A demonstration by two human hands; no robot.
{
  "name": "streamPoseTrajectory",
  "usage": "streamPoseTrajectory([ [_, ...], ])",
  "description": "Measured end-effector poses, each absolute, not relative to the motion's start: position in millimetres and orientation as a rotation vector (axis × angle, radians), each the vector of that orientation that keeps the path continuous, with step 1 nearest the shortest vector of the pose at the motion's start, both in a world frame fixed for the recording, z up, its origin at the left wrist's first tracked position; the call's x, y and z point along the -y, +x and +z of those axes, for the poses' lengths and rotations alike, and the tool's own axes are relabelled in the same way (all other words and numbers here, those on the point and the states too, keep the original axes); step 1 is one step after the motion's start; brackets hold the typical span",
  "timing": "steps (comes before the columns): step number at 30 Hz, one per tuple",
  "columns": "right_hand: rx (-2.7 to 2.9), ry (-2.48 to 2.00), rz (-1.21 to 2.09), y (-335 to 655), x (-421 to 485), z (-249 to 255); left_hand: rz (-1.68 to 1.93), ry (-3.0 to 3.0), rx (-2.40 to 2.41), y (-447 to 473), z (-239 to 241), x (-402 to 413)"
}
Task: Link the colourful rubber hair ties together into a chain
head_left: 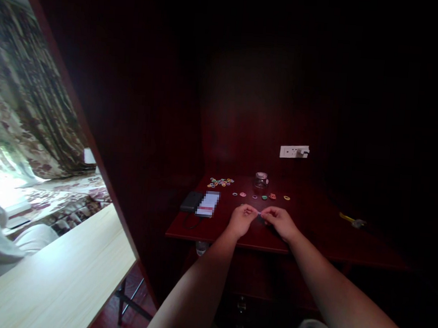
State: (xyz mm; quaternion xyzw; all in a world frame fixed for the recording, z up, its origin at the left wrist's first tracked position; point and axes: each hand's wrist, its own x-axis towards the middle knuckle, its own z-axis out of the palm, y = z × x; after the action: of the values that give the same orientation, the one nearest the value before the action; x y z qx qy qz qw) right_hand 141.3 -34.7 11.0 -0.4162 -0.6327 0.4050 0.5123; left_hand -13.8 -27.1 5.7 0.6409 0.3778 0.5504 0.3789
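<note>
My left hand (pixel 243 219) and my right hand (pixel 278 221) meet above the near part of the dark red desk. Pinched between their fingertips is a small pinkish-lilac hair tie (pixel 259 213), mostly covered by the fingers. Just beyond the hands, small hair ties sit in a spaced row sorted by colour: blue (pixel 235 194), pink (pixel 243 194), purple (pixel 255 197), green (pixel 264 197), red-orange (pixel 273 196) and yellow (pixel 286 197). Farther back on the left lies a loose pile of mixed hair ties (pixel 220 183).
A clear jar (pixel 260 180) stands behind the row. Left of my hands lie a phone (pixel 208 204) and a black box-like device (pixel 190 201) with a cable. A yellow-handled tool (pixel 353 221) is at right. A wall socket (pixel 294 151) holds a plug. A pale table (pixel 59 267) stands left.
</note>
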Motion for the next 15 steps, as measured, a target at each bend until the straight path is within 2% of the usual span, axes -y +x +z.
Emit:
streamPoseTrajectory([
  [15,1.546,-1.013,0.974,141.3,35.6,12.4,1.398,1.630,-0.929,-12.4,5.9,30.5],
])
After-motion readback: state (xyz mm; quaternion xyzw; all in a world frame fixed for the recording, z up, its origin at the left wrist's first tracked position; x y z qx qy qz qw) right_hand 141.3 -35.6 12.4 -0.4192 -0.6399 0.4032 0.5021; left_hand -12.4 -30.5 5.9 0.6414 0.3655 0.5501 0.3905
